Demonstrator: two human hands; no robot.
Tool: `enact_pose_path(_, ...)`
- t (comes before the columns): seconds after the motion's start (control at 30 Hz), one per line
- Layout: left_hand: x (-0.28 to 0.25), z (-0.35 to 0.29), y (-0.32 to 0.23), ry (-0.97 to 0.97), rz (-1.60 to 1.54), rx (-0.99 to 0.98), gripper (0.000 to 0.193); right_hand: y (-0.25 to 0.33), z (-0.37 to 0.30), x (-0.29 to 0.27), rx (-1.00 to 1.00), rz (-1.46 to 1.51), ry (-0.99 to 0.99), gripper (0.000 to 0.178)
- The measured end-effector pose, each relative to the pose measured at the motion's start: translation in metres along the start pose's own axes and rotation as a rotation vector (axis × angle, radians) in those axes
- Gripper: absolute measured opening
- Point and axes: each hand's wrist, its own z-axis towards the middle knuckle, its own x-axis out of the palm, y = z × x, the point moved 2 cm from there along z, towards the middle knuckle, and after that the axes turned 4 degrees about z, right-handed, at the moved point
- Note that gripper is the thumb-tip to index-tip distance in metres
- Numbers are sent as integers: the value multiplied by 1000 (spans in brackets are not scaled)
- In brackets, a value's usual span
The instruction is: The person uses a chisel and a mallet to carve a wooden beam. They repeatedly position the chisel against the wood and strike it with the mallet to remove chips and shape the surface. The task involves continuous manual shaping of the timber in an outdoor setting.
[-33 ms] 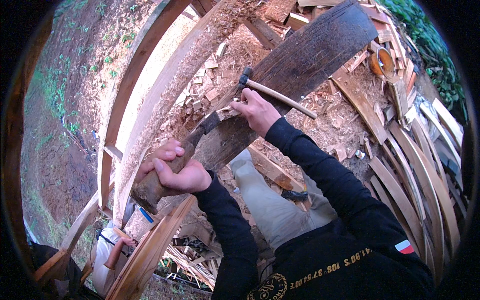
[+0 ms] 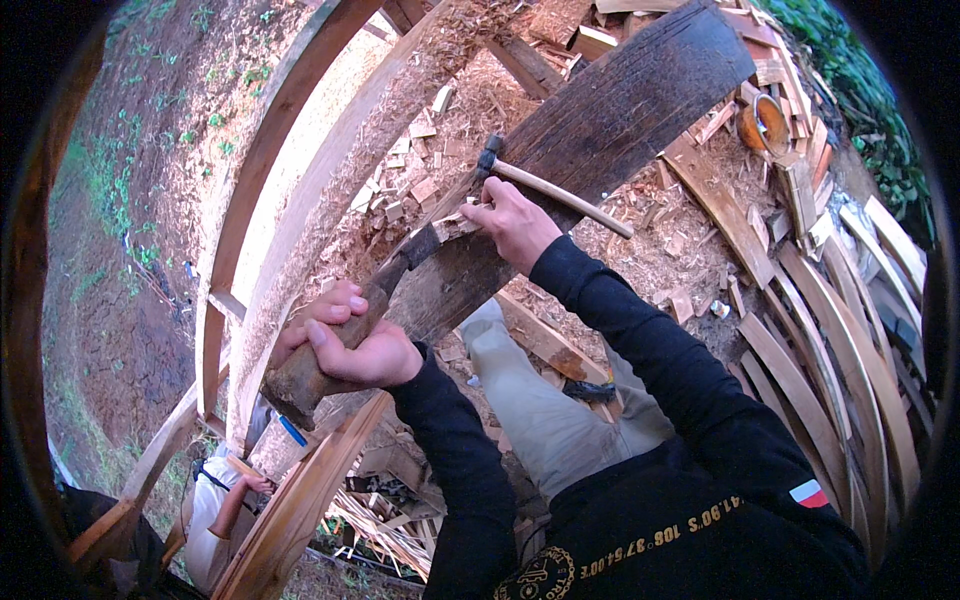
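My left hand is wrapped round the thick, curved wooden handle of a machete-like tool. Its short dark blade points up and right, along the edge of a dark, weathered plank. My right hand is closed in a pinch at a small pale piece of wood by the blade's far end; the fingers partly hide this piece. Just beyond my right knuckles, a hammer with a dark metal head and pale wooden handle lies across the plank.
Curved timber ribs rise on the left. Shavings and offcuts cover the ground beyond the plank. Long curved boards are stacked at right, near an orange-brown round container. Another person in a white top is at lower left.
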Motion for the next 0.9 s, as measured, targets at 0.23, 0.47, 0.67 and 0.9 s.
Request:
enact_pose_path(0.23,-8,13,0,-115,-60,-94,14,0,1,0,5,-1,17,25)
enact_pose_path(0.47,-8,6,-7,-90,26,-20,16,-2,0,0,-4,8,18,23)
enact_pose_path(0.67,-27,16,6,-160,-41,-55,17,-1,1,0,-8,6,30,24)
enact_pose_path(0.9,-29,22,10,-156,-71,-104,16,0,2,-4,-5,1,45,32)
